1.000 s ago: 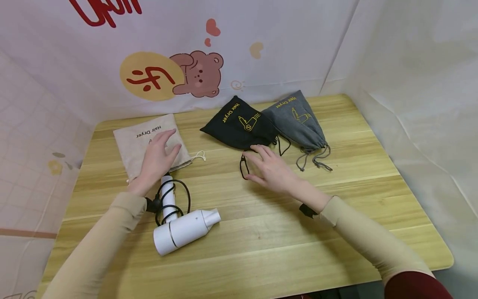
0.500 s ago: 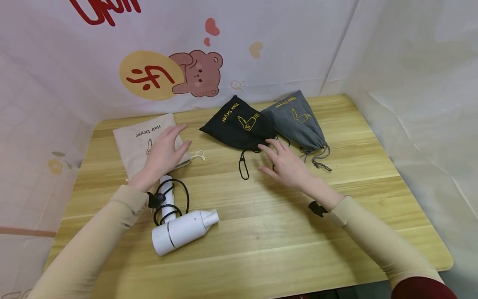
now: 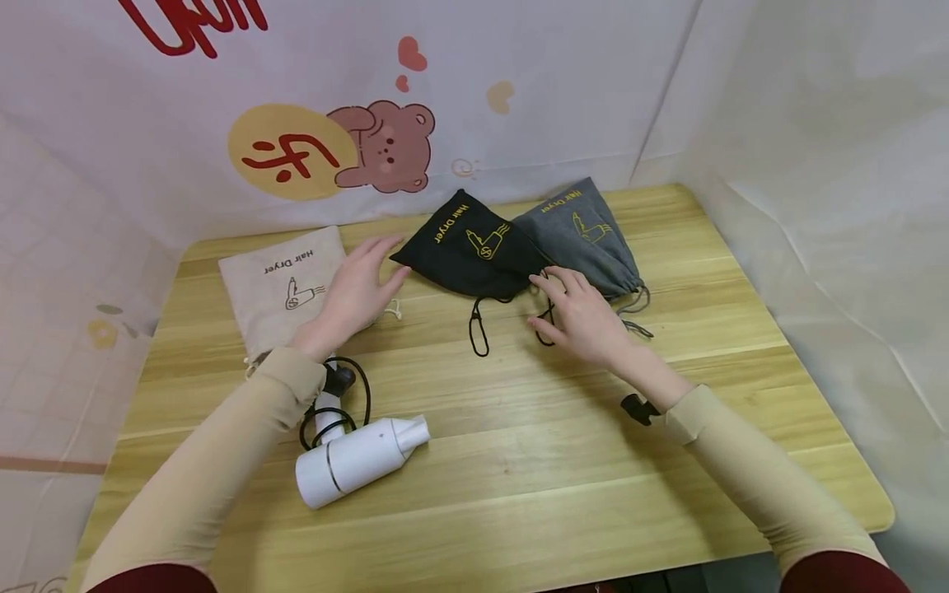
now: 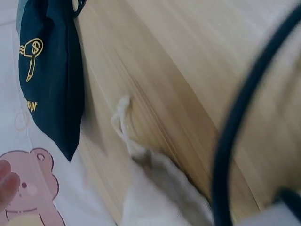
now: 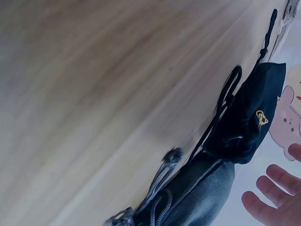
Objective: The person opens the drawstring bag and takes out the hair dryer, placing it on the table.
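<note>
My left hand, fingers extended and thumb apart, is over the right edge of the beige drawstring bag and holds nothing. Below its wrist lies a white hair dryer, its black cord looped about the handle. My right hand has loosely bent, spread fingers near the lower right corner of the black drawstring bag; contact cannot be told. Partly under that bag lies a grey drawstring bag. In the right wrist view, the fingers show apart from both bags.
All of this lies on a wooden table with rounded corners. Black drawstring loops and grey cords trail toward the table's front. A white printed curtain stands behind, with more sheeting at both sides.
My left hand has moved right, off the middle of the beige bag toward the black one. My right hand has shifted right, away from the black drawstring loop. The bags and hair dryer stay put.
</note>
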`<action>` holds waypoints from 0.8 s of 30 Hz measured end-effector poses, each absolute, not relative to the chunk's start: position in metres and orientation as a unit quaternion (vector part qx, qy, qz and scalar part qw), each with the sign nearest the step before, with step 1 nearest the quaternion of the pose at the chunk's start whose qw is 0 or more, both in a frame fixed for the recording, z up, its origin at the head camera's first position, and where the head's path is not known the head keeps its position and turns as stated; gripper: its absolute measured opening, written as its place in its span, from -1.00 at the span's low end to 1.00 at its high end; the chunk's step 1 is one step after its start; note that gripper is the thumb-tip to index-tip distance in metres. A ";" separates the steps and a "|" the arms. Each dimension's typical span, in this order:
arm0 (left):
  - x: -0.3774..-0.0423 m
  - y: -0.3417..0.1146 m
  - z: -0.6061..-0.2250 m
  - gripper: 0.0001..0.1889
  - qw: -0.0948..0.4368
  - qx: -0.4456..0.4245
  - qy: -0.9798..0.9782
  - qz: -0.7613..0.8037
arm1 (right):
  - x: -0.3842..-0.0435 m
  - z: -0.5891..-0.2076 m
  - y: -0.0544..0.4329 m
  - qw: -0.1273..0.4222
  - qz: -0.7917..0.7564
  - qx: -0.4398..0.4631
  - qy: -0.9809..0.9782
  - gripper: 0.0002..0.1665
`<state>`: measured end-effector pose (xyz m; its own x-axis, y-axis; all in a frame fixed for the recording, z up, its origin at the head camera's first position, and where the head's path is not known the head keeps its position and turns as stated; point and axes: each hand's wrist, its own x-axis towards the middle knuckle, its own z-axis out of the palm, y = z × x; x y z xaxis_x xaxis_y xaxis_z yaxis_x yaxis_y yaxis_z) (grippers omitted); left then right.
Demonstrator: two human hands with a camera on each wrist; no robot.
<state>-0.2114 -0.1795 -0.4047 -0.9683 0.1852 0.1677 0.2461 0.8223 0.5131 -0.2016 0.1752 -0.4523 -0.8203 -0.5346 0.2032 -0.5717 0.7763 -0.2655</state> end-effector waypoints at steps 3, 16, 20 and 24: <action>-0.216 -0.171 -0.407 -0.43 0.052 -0.123 -0.950 -0.281 | -0.203 -0.452 0.178 0.060 0.167 0.291 -0.940 -0.20; -0.230 -0.126 -0.418 -0.41 0.013 -0.172 -0.956 -0.236 | -0.211 -0.457 0.189 0.055 0.188 0.268 -0.943 -0.20; -0.236 -0.114 -0.421 -0.41 0.007 -0.178 -0.958 -0.225 | -0.214 -0.458 0.189 0.047 0.191 0.259 -0.946 -0.20; -0.242 -0.101 -0.425 -0.39 0.001 -0.187 -0.960 -0.210 | -0.215 -0.459 0.188 0.030 0.194 0.248 -0.949 -0.16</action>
<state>-0.2424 -0.1008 -0.4249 -0.9298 0.3590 0.0811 0.3601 0.8418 0.4020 -0.2149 0.1882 -0.4586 -0.8756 -0.4577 0.1541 -0.4815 0.8019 -0.3538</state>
